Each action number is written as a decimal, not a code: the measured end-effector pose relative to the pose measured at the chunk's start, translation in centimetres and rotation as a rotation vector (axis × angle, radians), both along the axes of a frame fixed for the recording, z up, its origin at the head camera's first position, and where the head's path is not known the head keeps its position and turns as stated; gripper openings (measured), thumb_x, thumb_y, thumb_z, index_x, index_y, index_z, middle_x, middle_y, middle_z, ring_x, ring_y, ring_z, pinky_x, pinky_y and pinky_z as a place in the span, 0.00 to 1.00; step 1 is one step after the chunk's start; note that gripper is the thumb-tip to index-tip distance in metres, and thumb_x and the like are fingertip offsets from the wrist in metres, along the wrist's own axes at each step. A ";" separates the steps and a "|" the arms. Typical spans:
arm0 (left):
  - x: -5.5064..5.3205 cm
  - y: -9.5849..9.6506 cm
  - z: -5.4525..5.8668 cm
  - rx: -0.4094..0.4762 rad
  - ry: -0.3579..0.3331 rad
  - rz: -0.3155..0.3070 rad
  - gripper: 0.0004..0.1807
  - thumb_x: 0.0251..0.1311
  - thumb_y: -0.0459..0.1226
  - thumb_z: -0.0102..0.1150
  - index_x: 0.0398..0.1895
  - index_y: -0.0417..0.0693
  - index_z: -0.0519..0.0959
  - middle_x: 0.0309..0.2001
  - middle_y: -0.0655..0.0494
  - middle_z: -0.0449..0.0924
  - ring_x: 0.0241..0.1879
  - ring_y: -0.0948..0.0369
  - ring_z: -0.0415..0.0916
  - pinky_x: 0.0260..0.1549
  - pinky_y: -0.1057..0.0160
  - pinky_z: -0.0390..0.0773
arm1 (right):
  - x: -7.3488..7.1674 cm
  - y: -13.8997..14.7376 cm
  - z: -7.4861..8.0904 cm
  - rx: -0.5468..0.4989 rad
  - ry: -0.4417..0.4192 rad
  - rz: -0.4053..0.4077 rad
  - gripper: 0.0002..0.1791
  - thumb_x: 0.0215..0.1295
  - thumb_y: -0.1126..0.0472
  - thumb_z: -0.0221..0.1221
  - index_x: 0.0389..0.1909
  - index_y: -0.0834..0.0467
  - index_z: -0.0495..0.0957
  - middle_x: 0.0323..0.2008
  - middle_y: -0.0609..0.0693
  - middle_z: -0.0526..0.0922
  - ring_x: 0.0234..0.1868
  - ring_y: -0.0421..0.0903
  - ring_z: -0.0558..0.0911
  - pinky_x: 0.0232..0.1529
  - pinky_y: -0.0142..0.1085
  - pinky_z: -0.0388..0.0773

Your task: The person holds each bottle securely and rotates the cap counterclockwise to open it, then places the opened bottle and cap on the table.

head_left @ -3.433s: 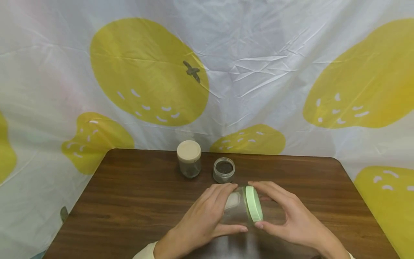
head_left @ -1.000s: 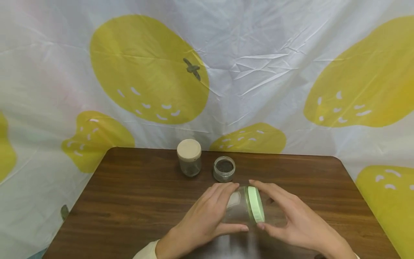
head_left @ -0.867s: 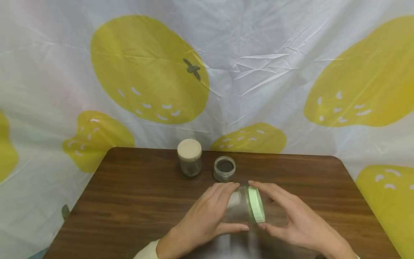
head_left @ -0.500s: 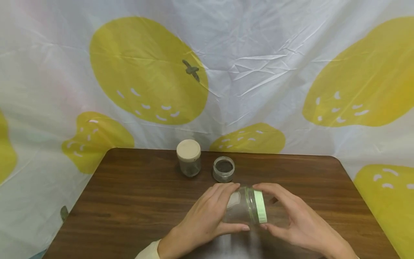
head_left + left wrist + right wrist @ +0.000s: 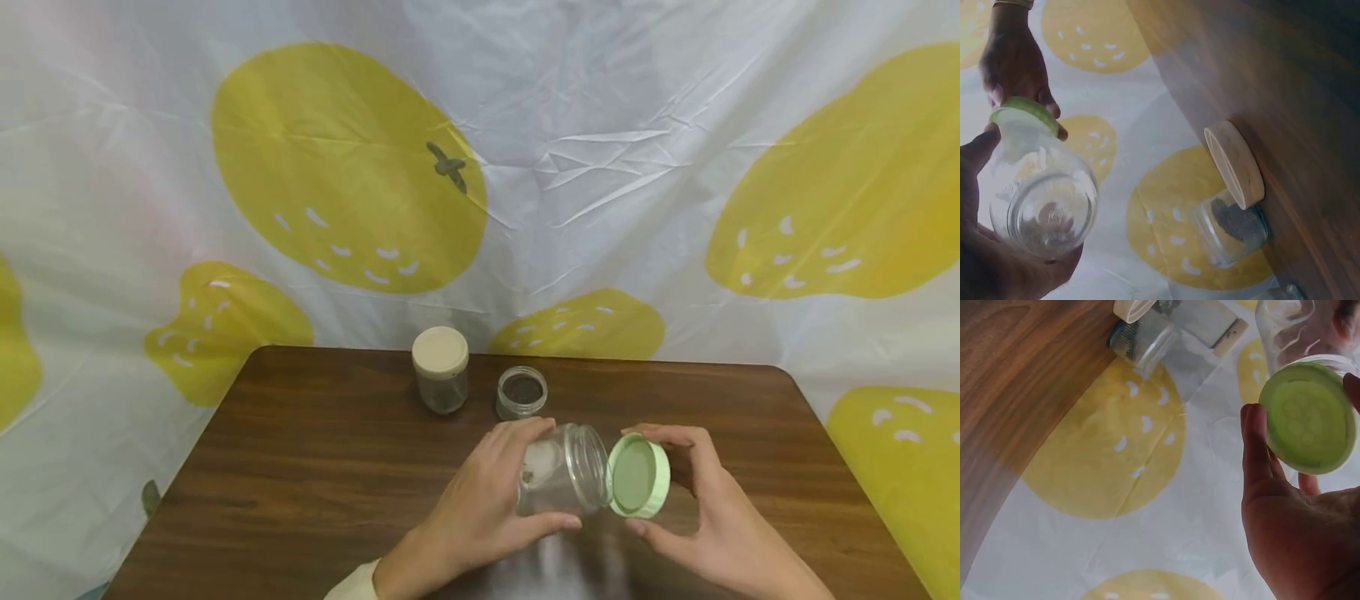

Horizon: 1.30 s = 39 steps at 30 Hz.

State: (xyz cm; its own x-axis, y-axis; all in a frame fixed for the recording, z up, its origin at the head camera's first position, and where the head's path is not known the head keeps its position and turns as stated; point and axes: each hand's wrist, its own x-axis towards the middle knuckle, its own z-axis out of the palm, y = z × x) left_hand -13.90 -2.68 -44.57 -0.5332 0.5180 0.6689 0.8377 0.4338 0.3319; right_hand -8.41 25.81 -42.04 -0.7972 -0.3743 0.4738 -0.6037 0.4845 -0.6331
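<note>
My left hand [image 5: 487, 492] grips a clear glass jar [image 5: 573, 500] lying on its side in the grasp, its threaded mouth facing right. The left wrist view looks at the round base of the jar [image 5: 1054, 215]. With fingertips and thumb, my right hand [image 5: 712, 508] holds a light green lid [image 5: 636, 475] by its edge. The lid is off the thread and turned so its inner face shows, its left edge right at the jar's mouth. In the right wrist view the lid's top [image 5: 1310, 419] faces the camera.
A small open glass jar with dark contents [image 5: 522, 390] stands just beyond my hands on the brown wooden table [image 5: 315, 467]. To its left is a taller glass jar with a cream lid [image 5: 440, 354]. A lemon-print curtain [image 5: 585, 208] hangs behind the table.
The green lid, earlier seated on the jar's mouth, has come off to the right with my right hand and swung to show its inside. My left hand keeps holding the jar in nearly the same place.
</note>
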 end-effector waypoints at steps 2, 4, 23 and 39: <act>-0.1 0.3 0.0 0.047 -0.034 -0.001 0.55 0.48 0.59 0.81 0.74 0.44 0.67 0.66 0.54 0.78 0.66 0.58 0.77 0.68 0.55 0.77 | 0.1 0.2 -0.1 -0.016 0.021 -0.004 0.52 0.45 0.72 0.81 0.70 0.66 0.61 0.68 0.56 0.75 0.69 0.38 0.76 0.65 0.20 0.73; -0.1 0.5 -0.1 0.081 -0.088 0.004 0.56 0.47 0.58 0.83 0.75 0.45 0.66 0.67 0.54 0.78 0.67 0.57 0.77 0.67 0.54 0.78 | 0.2 0.5 -0.3 -0.021 0.033 -0.010 0.50 0.45 0.72 0.81 0.67 0.67 0.62 0.67 0.57 0.76 0.68 0.38 0.76 0.65 0.20 0.71; -1.7 3.1 -1.1 0.158 -0.359 -0.048 0.59 0.49 0.52 0.84 0.82 0.53 0.60 0.68 0.56 0.74 0.68 0.58 0.75 0.67 0.54 0.79 | -0.4 1.6 -3.0 0.048 0.012 -0.157 0.58 0.42 0.71 0.82 0.77 0.54 0.66 0.68 0.45 0.74 0.62 0.28 0.76 0.59 0.14 0.73; -3.4 6.7 -1.7 0.286 -0.553 0.012 0.44 0.58 0.54 0.76 0.74 0.53 0.67 0.63 0.52 0.81 0.60 0.55 0.80 0.59 0.54 0.81 | -0.9 2.7 -5.3 0.126 -0.012 -0.240 0.51 0.41 0.62 0.85 0.71 0.52 0.73 0.56 0.42 0.84 0.54 0.30 0.80 0.55 0.16 0.69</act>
